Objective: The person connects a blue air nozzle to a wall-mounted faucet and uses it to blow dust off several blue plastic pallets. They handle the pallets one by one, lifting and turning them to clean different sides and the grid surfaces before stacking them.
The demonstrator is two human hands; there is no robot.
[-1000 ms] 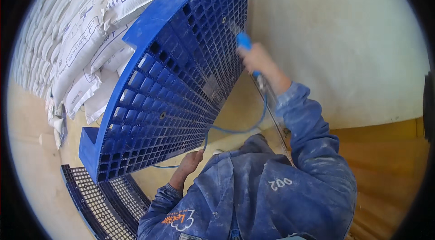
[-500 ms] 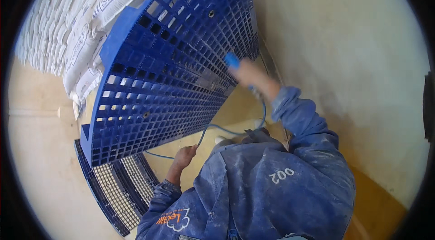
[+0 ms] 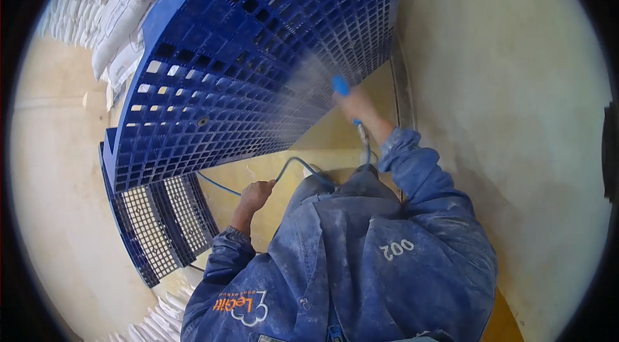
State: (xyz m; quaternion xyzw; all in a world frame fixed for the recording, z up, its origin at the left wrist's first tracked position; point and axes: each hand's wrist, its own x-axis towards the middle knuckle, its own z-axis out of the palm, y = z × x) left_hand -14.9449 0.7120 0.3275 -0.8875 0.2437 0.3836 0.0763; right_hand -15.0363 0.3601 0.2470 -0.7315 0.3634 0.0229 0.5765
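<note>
A large blue plastic pallet (image 3: 213, 148) stands tilted up on its edge before me, its square-holed grid facing me. My right hand (image 3: 361, 110) is closed round a blue air blow gun (image 3: 340, 85), its tip toward the lower right part of the grid. Whitish dust (image 3: 306, 87) blurs the grid just left of it. A thin blue hose (image 3: 298, 159) hangs from the gun's fitting (image 3: 362, 132) past my legs. My left hand (image 3: 256, 196), lower and to the left, grips that hose, which runs on behind the pallet's lower edge.
White filled sacks (image 3: 119, 26) are stacked behind the pallet at the upper left. Another dark blue grid pallet (image 3: 151, 229) lies lower left, with more white sacks (image 3: 161, 319) below it. A pale wall (image 3: 509, 84) rises at the right; the floor (image 3: 348, 135) is yellowish.
A dust cloud now shows on the grid beside the blow gun. The pallet sits farther left and higher in view. My left hand, still on the hose, appears slightly higher.
</note>
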